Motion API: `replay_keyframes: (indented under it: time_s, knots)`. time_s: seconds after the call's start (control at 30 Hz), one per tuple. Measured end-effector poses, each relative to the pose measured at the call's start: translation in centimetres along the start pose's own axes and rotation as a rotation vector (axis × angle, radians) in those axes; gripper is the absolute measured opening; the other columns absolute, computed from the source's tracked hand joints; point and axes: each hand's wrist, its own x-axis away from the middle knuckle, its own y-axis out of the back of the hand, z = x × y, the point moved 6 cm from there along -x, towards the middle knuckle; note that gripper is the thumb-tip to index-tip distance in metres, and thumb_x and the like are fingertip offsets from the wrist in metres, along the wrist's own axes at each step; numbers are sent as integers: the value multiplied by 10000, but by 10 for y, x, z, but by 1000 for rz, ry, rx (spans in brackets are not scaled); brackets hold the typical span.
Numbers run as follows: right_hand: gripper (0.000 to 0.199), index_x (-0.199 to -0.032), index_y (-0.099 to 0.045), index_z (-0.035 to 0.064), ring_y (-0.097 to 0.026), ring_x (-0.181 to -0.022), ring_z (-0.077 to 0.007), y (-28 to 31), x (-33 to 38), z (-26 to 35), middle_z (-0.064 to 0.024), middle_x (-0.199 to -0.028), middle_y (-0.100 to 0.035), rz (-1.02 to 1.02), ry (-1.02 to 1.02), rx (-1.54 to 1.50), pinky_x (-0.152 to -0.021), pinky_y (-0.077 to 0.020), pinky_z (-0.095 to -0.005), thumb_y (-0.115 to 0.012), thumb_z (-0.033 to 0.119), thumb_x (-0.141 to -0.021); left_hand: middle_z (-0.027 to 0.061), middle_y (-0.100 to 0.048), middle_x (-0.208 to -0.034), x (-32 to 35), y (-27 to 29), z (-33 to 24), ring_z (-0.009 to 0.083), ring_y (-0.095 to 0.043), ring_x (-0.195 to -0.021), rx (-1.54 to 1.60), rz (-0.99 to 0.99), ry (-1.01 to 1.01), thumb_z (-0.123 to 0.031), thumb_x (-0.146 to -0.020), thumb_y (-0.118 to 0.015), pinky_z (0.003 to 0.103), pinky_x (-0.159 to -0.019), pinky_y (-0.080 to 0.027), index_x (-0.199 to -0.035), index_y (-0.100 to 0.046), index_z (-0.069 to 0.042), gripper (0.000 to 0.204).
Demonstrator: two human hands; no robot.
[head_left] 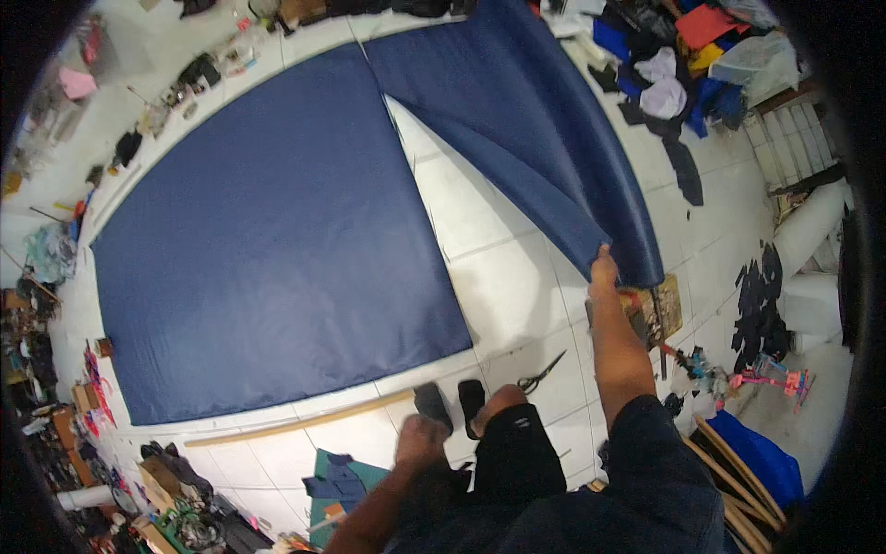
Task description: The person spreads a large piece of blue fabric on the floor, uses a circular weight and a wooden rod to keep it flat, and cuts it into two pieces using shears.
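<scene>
The floor is white tile (489,258) with dark grout lines, and it bends toward the rim of the view. Clutter runs along its edges: small tools and scraps along the far left wall, piles of blue, white, red and yellow fabric offcuts (678,74) at the upper right, black cut pieces (757,300) laid on the tiles at the right, and boxes and odds at the lower left. A long pale wooden stick (300,423) lies on the floor just beside the near edge of the flat sheet. A pair of scissors (540,374) rests on the tiles near the person's feet, which wear black sandals (452,402). A teal piece of cloth (337,485) lies below the stick.

A large navy blue fabric sheet (268,249) is spread flat over the left half of the floor, smooth, with a faint sheen and straight cut edges. A second navy blue fabric panel (526,129) joins it at the far edge and runs toward the right; its near end is lifted off the tiles and curls, showing a glossy fold along the raised edge.

The right hand (604,270) is stretched forward, fingers closed on the lifted corner of that panel, pinching the edge from below. The left hand (420,439) hangs low near the left knee, blurred; it looks loosely curled and holds nothing that can be made out, though I cannot tell the fingers' exact state
</scene>
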Motion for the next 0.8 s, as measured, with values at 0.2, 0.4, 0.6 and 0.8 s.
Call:
replay_keyframes:
  time_s: [0.2, 0.4, 0.6, 0.8]
  knots:
    - [621, -1313, -539, -71, -556, -1153, -302, -58, 70, 194, -183, -1324, -562, 65, -118, -499, -1019, -407, -402, -443, 472, -1027, 172, -616, -1163, 13, 164, -52, 375, -563, -1135, -285, 59, 47, -268, -813, -683, 482, -1010, -433, -1047, -704, -79, 301]
    - [569, -1261, -576, -48, -580, -1080, -286, -1, 69, 234, -184, -1197, -616, 3, 73, -556, -936, -442, -392, -436, 454, -1035, 218, -686, -1071, -53, 336, -38, 396, -592, -1112, -428, -132, 417, -363, -859, -683, 475, -970, -472, -1124, -669, -29, 427]
    - [422, -1340, -575, 127, -656, -905, -380, -9, 195, 320, -203, -1014, -688, 412, 682, 189, -822, -502, -460, -476, 381, -1017, 189, -664, -1141, -243, 458, -177, 348, -602, -1117, 286, -198, 449, -529, -857, -664, 422, -937, -482, -1257, -588, -3, 665]
    - [438, -1440, -481, 246, -669, -724, -311, -32, 257, 400, -153, -868, -690, 985, 942, 544, -670, -536, -436, -510, 306, -1007, 343, -477, -1348, -424, 542, -370, 418, -502, -1269, 11, -427, 166, -565, -768, -758, 445, -1028, -442, -1535, -103, 20, 1167]
